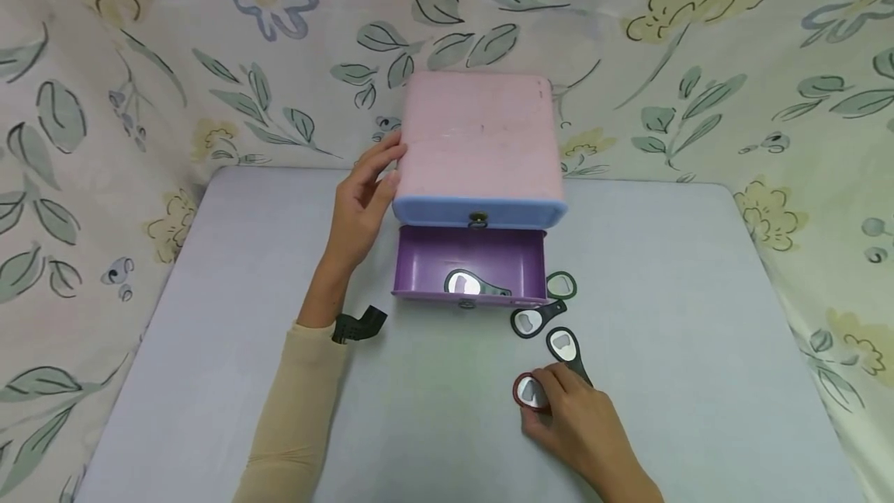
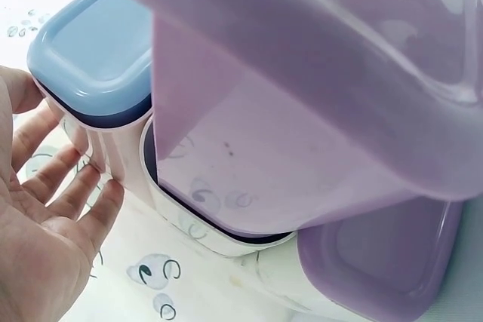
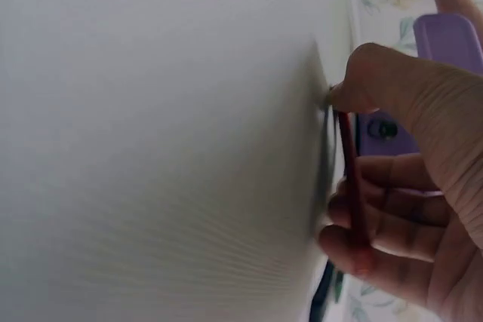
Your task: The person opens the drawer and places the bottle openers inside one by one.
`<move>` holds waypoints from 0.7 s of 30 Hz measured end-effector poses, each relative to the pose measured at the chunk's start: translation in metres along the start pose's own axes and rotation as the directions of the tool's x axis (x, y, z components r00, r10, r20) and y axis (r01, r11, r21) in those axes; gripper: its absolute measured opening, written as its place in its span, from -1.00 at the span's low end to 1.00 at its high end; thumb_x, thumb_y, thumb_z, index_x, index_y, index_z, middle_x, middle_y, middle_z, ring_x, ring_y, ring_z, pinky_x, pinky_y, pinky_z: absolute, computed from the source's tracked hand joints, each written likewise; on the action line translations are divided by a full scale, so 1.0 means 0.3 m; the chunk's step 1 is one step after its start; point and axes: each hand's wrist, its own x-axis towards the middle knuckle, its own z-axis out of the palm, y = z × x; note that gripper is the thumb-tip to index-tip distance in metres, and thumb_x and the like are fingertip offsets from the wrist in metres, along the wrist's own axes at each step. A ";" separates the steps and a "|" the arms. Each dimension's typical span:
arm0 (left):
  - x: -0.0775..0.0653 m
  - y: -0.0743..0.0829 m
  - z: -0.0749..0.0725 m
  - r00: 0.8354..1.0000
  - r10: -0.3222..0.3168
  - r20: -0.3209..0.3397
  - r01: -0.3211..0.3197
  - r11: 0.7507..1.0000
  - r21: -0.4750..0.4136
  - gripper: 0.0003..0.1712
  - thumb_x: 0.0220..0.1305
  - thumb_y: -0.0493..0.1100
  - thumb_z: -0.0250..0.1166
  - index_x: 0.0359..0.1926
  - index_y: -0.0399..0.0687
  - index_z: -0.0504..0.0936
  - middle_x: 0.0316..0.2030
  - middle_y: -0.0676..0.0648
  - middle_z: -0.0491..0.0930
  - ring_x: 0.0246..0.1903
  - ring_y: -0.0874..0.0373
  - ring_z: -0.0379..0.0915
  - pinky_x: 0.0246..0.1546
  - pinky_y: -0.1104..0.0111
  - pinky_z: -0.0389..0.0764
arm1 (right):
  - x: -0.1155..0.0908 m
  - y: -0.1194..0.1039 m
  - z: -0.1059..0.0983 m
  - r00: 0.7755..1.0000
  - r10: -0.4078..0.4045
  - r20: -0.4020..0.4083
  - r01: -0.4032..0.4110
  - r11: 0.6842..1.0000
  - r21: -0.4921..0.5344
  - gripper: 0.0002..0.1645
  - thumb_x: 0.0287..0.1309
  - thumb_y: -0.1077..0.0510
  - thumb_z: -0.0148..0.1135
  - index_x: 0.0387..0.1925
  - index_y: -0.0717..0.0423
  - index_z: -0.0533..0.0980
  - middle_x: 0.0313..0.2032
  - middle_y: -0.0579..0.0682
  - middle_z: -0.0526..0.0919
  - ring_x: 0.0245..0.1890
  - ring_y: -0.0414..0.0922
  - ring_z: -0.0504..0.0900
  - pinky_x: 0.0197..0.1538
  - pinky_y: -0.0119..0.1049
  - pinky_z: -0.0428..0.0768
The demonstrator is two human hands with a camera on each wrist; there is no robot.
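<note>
Left hand [image 1: 357, 214] spreads its fingers, right hand [image 1: 576, 414] pinches.

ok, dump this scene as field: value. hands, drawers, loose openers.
Left hand: against the left side of the boxy pink cabinet
Right hand: pinches a red-rimmed bottle opener
Blue-fronted top drawer: shut
Purple plastic drawer: open, holding a dark-rimmed, metal-centred opener
Lowest purple drawer front: looks shut
Loose on pale table: green-rimmed opener right of open drawer, handle not visible; dark opener at its front-right corner; black-handled opener by right hand
</note>
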 end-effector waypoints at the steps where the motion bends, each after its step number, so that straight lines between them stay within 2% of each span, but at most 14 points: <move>1: 0.000 0.000 0.000 1.000 -0.001 -0.002 0.001 1.000 0.001 -0.52 0.57 -0.29 0.10 0.42 -0.28 0.52 0.55 -0.06 0.39 0.59 0.11 0.24 0.56 -0.02 0.38 | 0.002 0.002 -0.002 1.000 -0.010 0.005 0.010 1.000 0.007 -0.57 -0.31 0.05 0.59 -0.28 -0.03 0.66 -0.34 -0.20 0.60 -0.42 -0.30 0.60 -0.50 -0.36 0.59; 4: 0.001 0.001 0.000 1.000 -0.004 -0.007 0.004 1.000 0.004 -0.52 0.56 -0.29 0.10 0.41 -0.29 0.53 0.55 -0.07 0.39 0.59 0.10 0.24 0.56 0.11 0.42 | 0.013 0.006 -0.017 0.998 -0.022 0.054 0.021 0.999 0.023 -0.57 -0.29 0.11 0.59 -0.24 -0.03 0.66 -0.31 -0.21 0.59 -0.37 -0.31 0.58 -0.47 -0.39 0.59; 6: 0.001 0.002 0.001 1.000 -0.004 -0.006 0.004 1.000 0.006 -0.52 0.57 -0.28 0.10 0.41 -0.28 0.52 0.55 -0.07 0.39 0.59 0.10 0.24 0.56 0.10 0.41 | 0.023 0.008 -0.033 0.995 -0.023 0.101 0.020 0.999 0.033 -0.55 -0.28 0.15 0.61 -0.21 -0.03 0.67 -0.29 -0.22 0.59 -0.35 -0.33 0.55 -0.45 -0.43 0.57; 10: 0.002 0.002 0.002 1.000 -0.002 0.001 0.002 1.000 0.003 -0.52 0.57 -0.29 0.10 0.42 -0.29 0.52 0.55 -0.07 0.38 0.60 0.10 0.24 0.56 -0.07 0.37 | 0.037 0.012 -0.059 0.984 -0.031 0.175 0.022 0.998 0.051 -0.50 -0.25 0.18 0.68 -0.15 0.00 0.69 -0.24 -0.23 0.62 -0.31 -0.36 0.56 -0.37 -0.47 0.59; 12: 0.002 0.001 0.001 1.000 -0.004 -0.002 0.004 1.000 0.005 -0.52 0.57 -0.29 0.10 0.42 -0.29 0.52 0.55 -0.06 0.39 0.60 0.10 0.24 0.56 -0.08 0.36 | 0.042 0.019 -0.066 0.977 -0.035 0.209 0.022 0.998 0.065 -0.48 -0.23 0.18 0.70 -0.12 -0.01 0.69 -0.21 -0.24 0.63 -0.27 -0.36 0.60 -0.30 -0.45 0.64; 14: 0.001 0.001 0.000 1.000 -0.006 -0.007 0.006 1.000 0.005 -0.53 0.57 -0.30 0.10 0.41 -0.28 0.52 0.55 -0.06 0.39 0.59 0.10 0.24 0.56 -0.03 0.38 | 0.047 0.026 -0.071 0.970 -0.041 0.241 0.021 0.996 0.084 -0.48 -0.20 0.17 0.72 -0.10 -0.02 0.70 -0.19 -0.25 0.65 -0.27 -0.36 0.63 -0.27 -0.43 0.67; 18: 0.001 0.000 0.000 1.000 -0.010 -0.010 0.011 1.000 0.005 -0.53 0.57 -0.30 0.09 0.41 -0.27 0.53 0.55 -0.05 0.40 0.59 0.11 0.24 0.55 0.21 0.42 | 0.049 0.041 -0.071 0.960 -0.057 0.275 0.025 0.993 0.118 -0.50 -0.14 0.14 0.71 -0.08 -0.09 0.70 -0.18 -0.27 0.65 -0.27 -0.37 0.64 -0.27 -0.39 0.67; 21: 0.002 -0.001 0.001 1.000 -0.008 -0.006 0.008 1.000 0.002 -0.53 0.58 -0.30 0.08 0.41 -0.27 0.53 0.55 -0.06 0.40 0.59 0.11 0.24 0.56 0.18 0.42 | 0.044 0.050 -0.069 0.961 -0.060 0.269 0.026 0.992 0.126 -0.49 -0.14 0.10 0.71 -0.07 -0.15 0.70 -0.18 -0.30 0.64 -0.31 -0.41 0.60 -0.32 -0.42 0.63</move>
